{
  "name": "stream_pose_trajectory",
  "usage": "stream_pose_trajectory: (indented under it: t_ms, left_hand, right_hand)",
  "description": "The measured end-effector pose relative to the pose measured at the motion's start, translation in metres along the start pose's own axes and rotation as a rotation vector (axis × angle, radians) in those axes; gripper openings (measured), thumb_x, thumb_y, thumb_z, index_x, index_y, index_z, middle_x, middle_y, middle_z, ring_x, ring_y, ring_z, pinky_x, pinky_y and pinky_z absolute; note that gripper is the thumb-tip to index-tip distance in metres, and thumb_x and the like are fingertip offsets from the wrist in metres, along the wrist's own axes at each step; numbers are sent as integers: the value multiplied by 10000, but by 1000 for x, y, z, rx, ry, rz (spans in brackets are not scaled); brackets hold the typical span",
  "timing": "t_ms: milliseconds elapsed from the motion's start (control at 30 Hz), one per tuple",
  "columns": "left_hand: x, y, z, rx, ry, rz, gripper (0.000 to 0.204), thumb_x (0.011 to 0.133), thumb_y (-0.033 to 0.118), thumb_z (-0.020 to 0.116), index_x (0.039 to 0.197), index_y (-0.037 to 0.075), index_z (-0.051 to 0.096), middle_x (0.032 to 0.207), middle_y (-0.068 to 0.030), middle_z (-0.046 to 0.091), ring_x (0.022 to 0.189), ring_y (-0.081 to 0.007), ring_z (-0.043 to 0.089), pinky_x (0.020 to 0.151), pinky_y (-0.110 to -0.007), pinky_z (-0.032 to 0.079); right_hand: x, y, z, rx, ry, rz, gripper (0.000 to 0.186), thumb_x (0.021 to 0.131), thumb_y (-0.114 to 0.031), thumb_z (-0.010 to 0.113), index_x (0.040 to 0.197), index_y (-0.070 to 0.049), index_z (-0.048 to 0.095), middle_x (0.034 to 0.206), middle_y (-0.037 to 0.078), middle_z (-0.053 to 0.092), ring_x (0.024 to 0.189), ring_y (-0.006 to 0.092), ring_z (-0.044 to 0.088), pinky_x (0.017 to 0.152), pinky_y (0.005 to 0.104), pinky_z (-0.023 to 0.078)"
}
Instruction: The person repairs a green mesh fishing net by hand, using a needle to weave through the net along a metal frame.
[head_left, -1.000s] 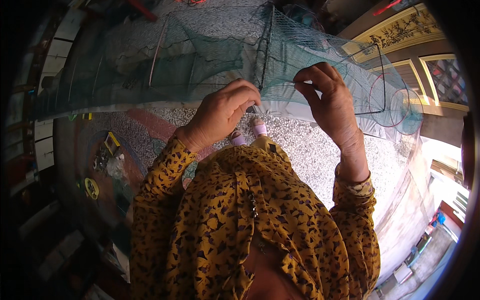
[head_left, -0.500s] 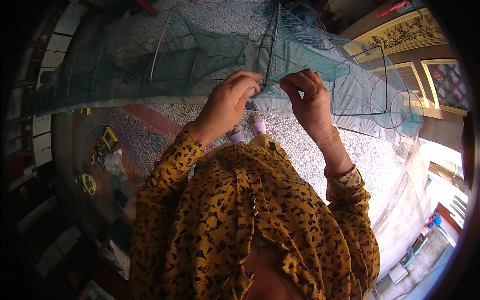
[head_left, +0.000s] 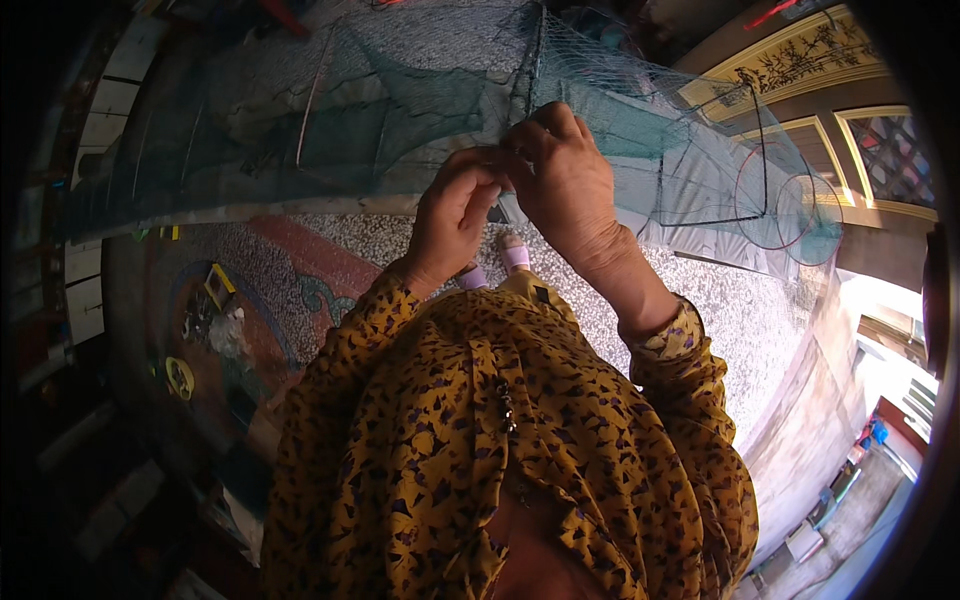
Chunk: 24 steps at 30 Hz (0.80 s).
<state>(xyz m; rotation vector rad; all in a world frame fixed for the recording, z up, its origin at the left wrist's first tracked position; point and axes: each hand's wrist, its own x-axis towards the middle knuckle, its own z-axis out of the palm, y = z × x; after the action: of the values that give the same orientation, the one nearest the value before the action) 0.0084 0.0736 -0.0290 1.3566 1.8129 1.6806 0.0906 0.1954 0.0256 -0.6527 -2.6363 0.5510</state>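
Observation:
A long green mesh net trap (head_left: pixel 610 125) with dark rectangular frames stretches across in front of me. My left hand (head_left: pixel 458 215) is closed in a pinch at the net's near edge, by the foot of a dark upright frame bar (head_left: pixel 537 60). Right against its fingertips, my right hand (head_left: pixel 565 185) is closed too, thumb and fingers pressed together in front of the same bar. Whatever lies between the right fingertips is too small or hidden to make out.
Round hoops (head_left: pixel 808 210) end the net at the right. A pale bench or board edge (head_left: pixel 250 212) runs beneath it. My feet in light sandals (head_left: pixel 515 255) stand on speckled floor. At left lie a yellow-edged box (head_left: pixel 220 285) and a yellow ring-shaped thing (head_left: pixel 180 378).
My right hand has moved left and slightly away from me, from apart to touching the left hand. The left hand stays near the frame bar.

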Motion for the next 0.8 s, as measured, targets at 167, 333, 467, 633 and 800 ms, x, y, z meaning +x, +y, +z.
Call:
stream_pose_trajectory:
  t_ms: [167, 333, 467, 633, 800]
  left_hand:
    - [-6, -2, 2, -9, -2, 23, 105, 882, -31, 536, 969, 5, 581, 1097, -100, 552, 1001, -208, 569, 824, -302, 476]
    - [-22, -25, 2, 77, -132, -150, 179, 888, 63, 573, 1061, 19, 575, 1111, -126, 531, 1005, -251, 568, 837, -334, 480]
    - [-10, -10, 3, -103, -87, -77, 429, 892, 83, 553, 1279, 5, 385, 1147, -127, 510, 969, -232, 560, 784, -321, 474]
    - [0, 30, 8, -155, 57, -14, 472, 866, -7, 569, 1295, 21, 374, 1183, -124, 517, 864, -125, 554, 694, -245, 473]
    - [16, 21, 20, -62, -173, 122, 429, 871, -6, 585, 1278, 57, 463, 1209, -94, 540, 783, -115, 558, 691, -233, 482]
  right_hand:
    - [10, 4, -4, -186, -26, -163, 63, 763, -191, 676, 781, -131, 666, 819, 36, 563, 843, 236, 567, 655, 350, 494]
    - [22, -27, 29, 162, 75, -422, 109, 764, -190, 686, 812, -109, 631, 793, 42, 570, 799, 234, 571, 641, 328, 494]
    - [26, -64, 11, 398, 105, -431, 172, 863, -213, 639, 905, -69, 555, 753, 52, 580, 655, 195, 603, 573, 296, 497]
    - [11, -30, -106, 1100, 257, -543, 157, 1002, -175, 379, 1023, -37, 452, 676, 88, 559, 503, 143, 521, 450, 245, 454]
    - [-53, 6, -217, 1411, 373, -527, 255, 1002, -228, 386, 864, -71, 532, 600, 23, 515, 390, 68, 368, 347, 198, 337]
